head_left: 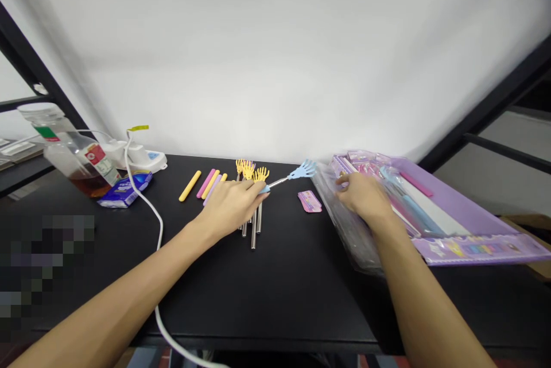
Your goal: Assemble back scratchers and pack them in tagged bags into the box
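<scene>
My left hand (232, 204) is closed round the handle of a blue back scratcher (301, 171) whose claw head points right over the black table (279, 293). Under and beside that hand lie several yellow-headed scratchers with metal shafts (253, 224). My right hand (364, 196) rests with curled fingers on a clear plastic bag (348, 230) at the edge of a purple display box (465, 224); I cannot make out what its fingers pinch. A small pink card (309, 201) lies between the hands.
Yellow, pink and purple handle sleeves (204, 184) lie left of centre. At far left stand a plastic bottle of brown liquid (73, 155), a blue packet (124, 190) and a white power strip (138, 155) whose cable (158, 224) runs over the front edge.
</scene>
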{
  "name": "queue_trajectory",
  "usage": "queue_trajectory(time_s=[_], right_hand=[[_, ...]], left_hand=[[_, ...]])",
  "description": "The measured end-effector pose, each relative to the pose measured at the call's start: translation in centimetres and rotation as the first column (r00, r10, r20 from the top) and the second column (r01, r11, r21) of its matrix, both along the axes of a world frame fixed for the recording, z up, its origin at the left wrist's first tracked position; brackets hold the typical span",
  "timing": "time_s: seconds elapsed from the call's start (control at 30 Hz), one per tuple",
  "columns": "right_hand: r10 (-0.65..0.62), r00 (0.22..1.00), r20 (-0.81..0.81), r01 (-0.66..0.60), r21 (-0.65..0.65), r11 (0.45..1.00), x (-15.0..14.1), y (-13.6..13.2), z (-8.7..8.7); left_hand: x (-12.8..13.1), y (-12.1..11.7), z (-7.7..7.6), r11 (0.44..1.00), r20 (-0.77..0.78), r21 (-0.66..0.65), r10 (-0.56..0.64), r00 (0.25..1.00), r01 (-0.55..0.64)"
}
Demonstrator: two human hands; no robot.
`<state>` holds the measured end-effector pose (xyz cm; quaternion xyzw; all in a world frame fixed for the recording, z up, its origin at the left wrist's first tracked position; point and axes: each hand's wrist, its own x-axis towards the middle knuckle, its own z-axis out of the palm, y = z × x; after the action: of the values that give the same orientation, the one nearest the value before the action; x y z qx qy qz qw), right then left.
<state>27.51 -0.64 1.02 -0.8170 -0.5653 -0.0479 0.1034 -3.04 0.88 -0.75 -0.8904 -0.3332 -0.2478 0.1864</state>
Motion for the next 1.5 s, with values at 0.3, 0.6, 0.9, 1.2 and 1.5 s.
queue_trajectory(time_s=[0.3, 0.6, 0.9, 1.2, 1.5], right_hand=[[-0.044, 0.992, -0.118, 0.056, 0.097, 0.994, -0.7, -0.9, 1.9], [0.02, 0.987, -0.162, -0.005, 0.095, 0.995, 0.7, -0.5, 1.2], [-0.018, 1.0, -0.001, 0.018, -0.042, 0.999, 0.2, -0.2, 0.3], [-0.048, 0.999, 0.007, 0.047, 0.043, 0.998, -0.1, -0.8, 1.5], [0.08, 0.983, -0.167, -0.016, 0.354, 0.935, -2.7, -2.4, 3.9]], left_hand=[[0.2, -0.3, 0.3, 0.992, 0.017, 0.122, -0.028, 0.999, 0.026], [0.2, -0.3, 0.1, 0.996, 0.003, 0.09, -0.028, 1.0, 0.028], [0.3, -0.4, 0.2, 0.994, 0.005, 0.105, -0.025, 1.0, 0.024], [0.4, -0.6, 0.2, 0.998, 0.006, 0.059, -0.03, 1.0, 0.03], [2.0, -1.6, 1.7, 0.529, 0.709, -0.632, 0.101, 0.698, 0.566]])
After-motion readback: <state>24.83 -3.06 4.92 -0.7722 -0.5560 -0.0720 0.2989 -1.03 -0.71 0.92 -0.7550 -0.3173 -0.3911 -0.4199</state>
